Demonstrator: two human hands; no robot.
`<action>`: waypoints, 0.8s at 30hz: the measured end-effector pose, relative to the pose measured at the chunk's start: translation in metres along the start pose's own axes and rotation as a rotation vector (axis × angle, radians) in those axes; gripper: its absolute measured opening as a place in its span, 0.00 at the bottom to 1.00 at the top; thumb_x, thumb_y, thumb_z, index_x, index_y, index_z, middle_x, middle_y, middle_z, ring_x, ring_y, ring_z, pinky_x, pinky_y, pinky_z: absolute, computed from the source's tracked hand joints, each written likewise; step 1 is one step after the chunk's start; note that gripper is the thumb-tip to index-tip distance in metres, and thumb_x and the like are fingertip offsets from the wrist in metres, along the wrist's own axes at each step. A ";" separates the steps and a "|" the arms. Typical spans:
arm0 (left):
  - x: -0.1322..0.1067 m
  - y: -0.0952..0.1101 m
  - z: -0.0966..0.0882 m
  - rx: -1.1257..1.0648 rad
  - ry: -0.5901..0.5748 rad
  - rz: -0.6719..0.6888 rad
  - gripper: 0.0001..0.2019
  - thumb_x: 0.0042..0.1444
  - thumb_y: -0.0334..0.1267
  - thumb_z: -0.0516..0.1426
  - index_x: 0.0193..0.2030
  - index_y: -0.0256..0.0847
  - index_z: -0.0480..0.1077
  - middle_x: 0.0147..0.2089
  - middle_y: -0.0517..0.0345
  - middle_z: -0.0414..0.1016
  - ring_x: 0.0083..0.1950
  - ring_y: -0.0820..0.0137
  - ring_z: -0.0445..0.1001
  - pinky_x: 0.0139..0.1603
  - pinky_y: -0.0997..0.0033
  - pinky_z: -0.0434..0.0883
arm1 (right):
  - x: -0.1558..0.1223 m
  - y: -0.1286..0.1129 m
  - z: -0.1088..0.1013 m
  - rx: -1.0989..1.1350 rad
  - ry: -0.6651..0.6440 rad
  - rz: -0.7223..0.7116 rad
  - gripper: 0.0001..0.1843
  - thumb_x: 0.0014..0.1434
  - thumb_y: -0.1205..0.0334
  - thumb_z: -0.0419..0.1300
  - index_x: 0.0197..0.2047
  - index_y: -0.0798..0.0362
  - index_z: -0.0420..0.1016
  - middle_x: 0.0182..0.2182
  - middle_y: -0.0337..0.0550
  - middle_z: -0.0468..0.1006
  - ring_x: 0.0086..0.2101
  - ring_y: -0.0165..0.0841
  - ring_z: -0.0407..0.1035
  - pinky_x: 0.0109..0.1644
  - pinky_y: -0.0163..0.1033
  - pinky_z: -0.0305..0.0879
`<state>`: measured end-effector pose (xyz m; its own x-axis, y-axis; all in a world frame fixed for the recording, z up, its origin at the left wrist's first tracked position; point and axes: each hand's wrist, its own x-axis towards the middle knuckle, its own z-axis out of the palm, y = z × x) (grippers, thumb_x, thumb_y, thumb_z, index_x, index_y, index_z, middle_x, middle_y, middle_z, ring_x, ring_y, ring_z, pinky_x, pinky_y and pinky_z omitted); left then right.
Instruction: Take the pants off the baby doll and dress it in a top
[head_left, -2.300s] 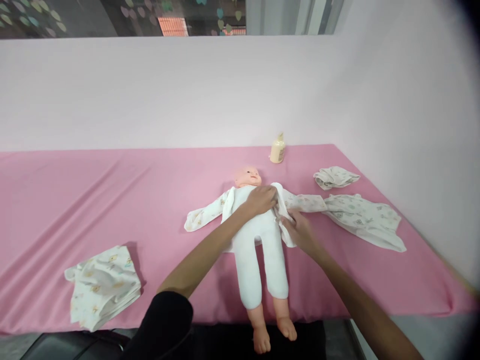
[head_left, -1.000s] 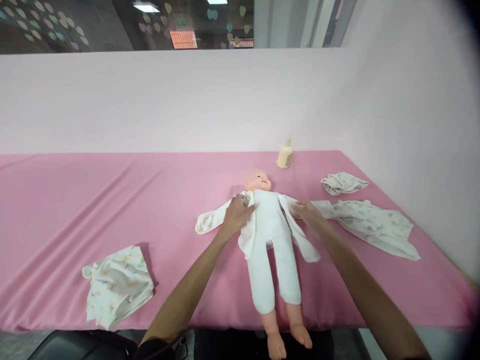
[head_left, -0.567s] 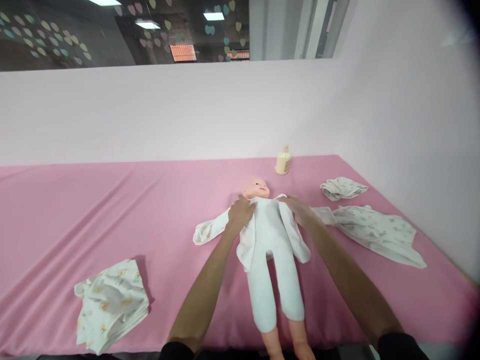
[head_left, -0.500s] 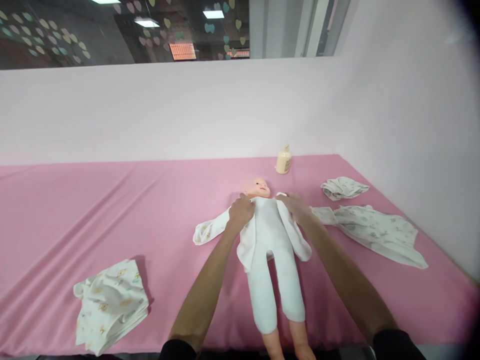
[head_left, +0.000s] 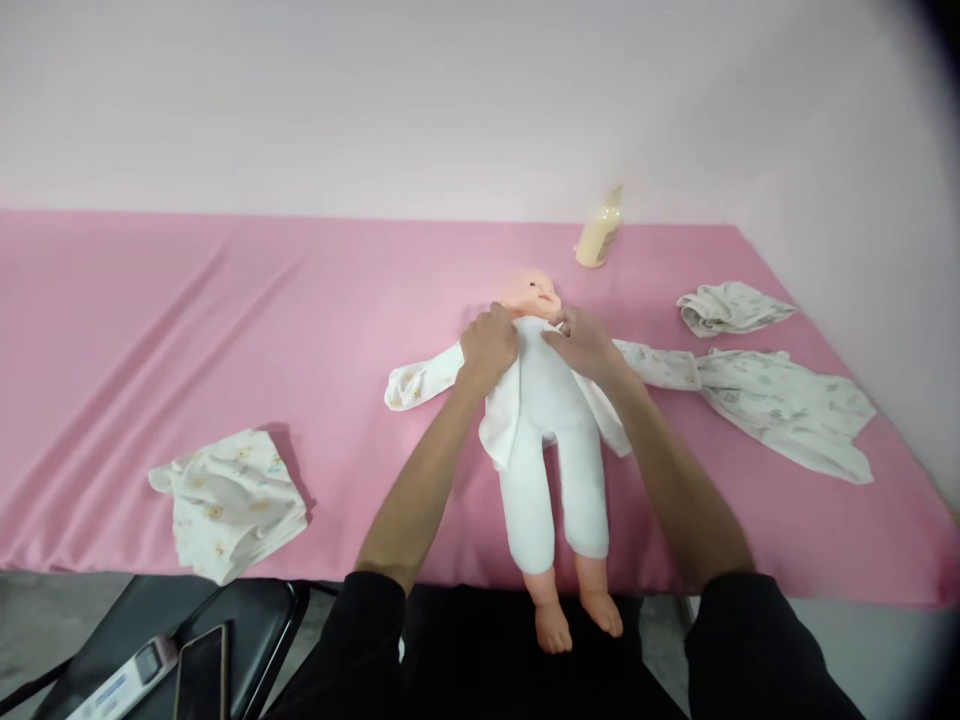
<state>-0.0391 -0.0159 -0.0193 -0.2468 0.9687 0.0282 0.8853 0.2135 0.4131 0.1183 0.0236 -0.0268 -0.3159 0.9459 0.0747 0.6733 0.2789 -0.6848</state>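
Note:
A baby doll [head_left: 553,385] with a white cloth body lies on its back, its head turned to the right and its bare feet past the table's front edge. It wears a white printed baby shirt [head_left: 501,425], open down the front, with the sleeves stretched out to both sides. At the doll's left-hand shoulder in view, my left hand [head_left: 491,345] is closed on the shirt's front edge by the collar. My right hand [head_left: 585,345] pinches the opposite edge just under the doll's chin. My fingers partly cover the collar.
Folded printed cloth [head_left: 236,505] lies at the front left. Baby trousers [head_left: 787,405] and a small folded cloth [head_left: 731,308] are on the right. A pump bottle [head_left: 600,232] stands at the back of the pink table [head_left: 360,300]. On a black chair [head_left: 259,630] rests a phone [head_left: 202,672].
The view has tilted down, bringing the chair and the doll's feet into sight. My right hand has moved inward with the shirt edge, closer to the doll's neck. My left hand keeps its hold.

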 end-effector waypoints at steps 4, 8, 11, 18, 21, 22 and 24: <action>0.000 0.004 -0.001 0.036 0.034 -0.019 0.13 0.65 0.34 0.45 0.51 0.36 0.64 0.48 0.38 0.72 0.51 0.52 0.72 0.46 0.59 0.66 | -0.003 -0.003 -0.001 -0.127 0.056 -0.046 0.06 0.59 0.60 0.55 0.38 0.53 0.67 0.30 0.42 0.70 0.33 0.36 0.63 0.37 0.39 0.55; 0.002 0.007 -0.002 0.009 0.060 0.050 0.11 0.66 0.38 0.45 0.48 0.37 0.65 0.46 0.41 0.73 0.49 0.53 0.72 0.45 0.60 0.65 | -0.005 -0.002 -0.004 -0.254 0.114 -0.124 0.04 0.59 0.63 0.55 0.32 0.53 0.67 0.27 0.44 0.69 0.32 0.38 0.63 0.37 0.41 0.55; 0.005 0.006 0.000 -0.015 0.088 0.133 0.11 0.66 0.40 0.47 0.46 0.39 0.66 0.43 0.45 0.74 0.47 0.56 0.72 0.44 0.63 0.64 | -0.005 -0.002 -0.012 -0.326 0.097 -0.094 0.10 0.57 0.67 0.54 0.24 0.51 0.61 0.22 0.41 0.64 0.27 0.34 0.58 0.34 0.40 0.53; 0.010 0.002 0.010 -0.200 0.101 0.311 0.08 0.65 0.40 0.50 0.39 0.41 0.68 0.35 0.55 0.76 0.37 0.65 0.71 0.37 0.69 0.61 | -0.002 -0.005 -0.028 -0.262 0.076 -0.052 0.19 0.61 0.63 0.52 0.20 0.50 0.50 0.18 0.36 0.55 0.23 0.30 0.49 0.31 0.40 0.45; 0.011 0.001 0.012 -0.244 0.106 0.326 0.09 0.64 0.41 0.52 0.37 0.41 0.69 0.35 0.57 0.77 0.37 0.67 0.71 0.36 0.70 0.60 | -0.001 -0.005 -0.029 -0.191 0.064 -0.053 0.21 0.61 0.61 0.52 0.20 0.50 0.47 0.18 0.34 0.50 0.22 0.28 0.46 0.28 0.39 0.42; 0.011 0.002 0.013 -0.252 0.107 0.328 0.09 0.64 0.41 0.52 0.37 0.41 0.70 0.36 0.57 0.77 0.37 0.67 0.71 0.36 0.71 0.60 | -0.001 -0.006 -0.029 -0.167 0.059 -0.056 0.21 0.61 0.61 0.52 0.21 0.50 0.46 0.19 0.34 0.49 0.22 0.28 0.45 0.28 0.38 0.42; 0.011 0.002 0.015 -0.263 0.110 0.335 0.10 0.65 0.42 0.52 0.37 0.41 0.70 0.36 0.57 0.77 0.37 0.67 0.72 0.36 0.71 0.60 | -0.001 -0.006 -0.029 -0.115 0.041 -0.066 0.21 0.61 0.60 0.51 0.21 0.50 0.44 0.20 0.34 0.46 0.23 0.27 0.43 0.27 0.38 0.40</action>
<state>-0.0341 -0.0030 -0.0324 -0.0168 0.9566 0.2911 0.7965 -0.1632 0.5822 0.1337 0.0256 -0.0021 -0.3362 0.9300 0.1483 0.7247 0.3560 -0.5900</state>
